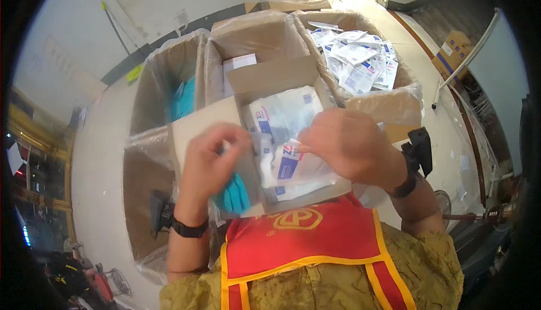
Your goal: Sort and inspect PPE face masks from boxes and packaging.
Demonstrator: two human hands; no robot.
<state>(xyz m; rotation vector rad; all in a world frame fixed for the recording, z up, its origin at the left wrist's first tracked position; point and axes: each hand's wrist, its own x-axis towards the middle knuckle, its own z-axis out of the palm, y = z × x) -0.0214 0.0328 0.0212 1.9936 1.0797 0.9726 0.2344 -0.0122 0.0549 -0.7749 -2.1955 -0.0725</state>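
Note:
An open cardboard box (251,80) stands in front of me, its flaps folded out. Flat white plastic packets (287,110) with blue and pink print lie inside it. My right hand (352,146), slightly blurred, pinches the upper edge of one white packet (304,166) above the others. Over the box's left side hovers my left hand (215,155), also blurred, its fingers curled together; a pale bit shows between them, too unclear to name. Below that hand a teal folded item (233,195) lies by the near left corner of the box.
Behind stand large plastic-lined cartons: one at the right (383,107) heaped with white packets, one in the middle (248,31) holding a white flat piece, one at the left (155,90) with teal items. Another lined carton (147,189) is near my left arm. A pole (468,56) leans at the right.

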